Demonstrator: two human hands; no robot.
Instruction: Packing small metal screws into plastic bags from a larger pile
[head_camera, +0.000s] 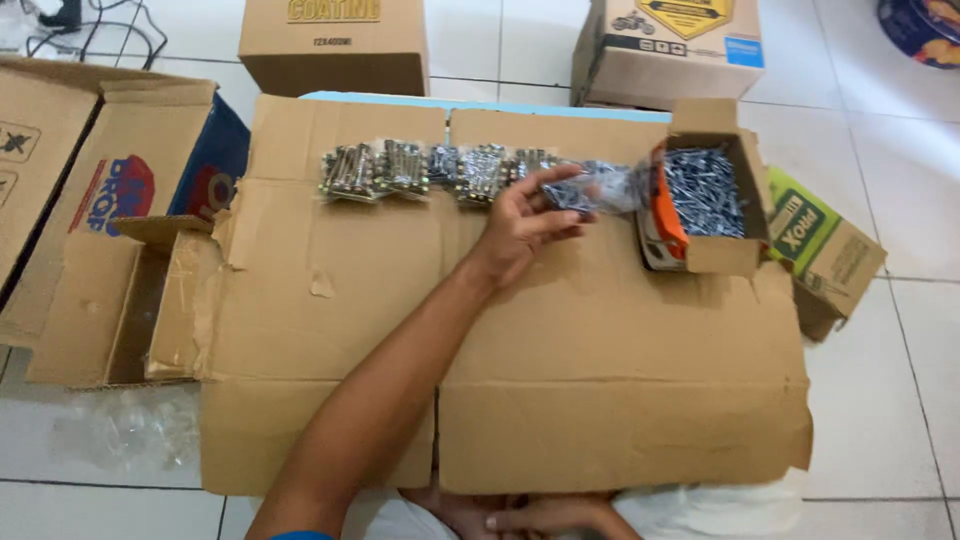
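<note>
Left hand (520, 225) pinched on clear bag of screws (590, 190) — best set flush w/ bag row (430, 170). Right hand (540, 515) low, grip can't tell.

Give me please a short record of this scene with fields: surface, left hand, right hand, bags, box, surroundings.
surface: flattened cardboard sheet spread on a white tiled floor
left hand: left hand reaches forward and holds a clear bag of screws
right hand: right hand rests low at the near edge of the cardboard, holding nothing
bags: row of filled bags along the far edge
box: small open box of loose screws
surroundings: several cardboard boxes around
</note>
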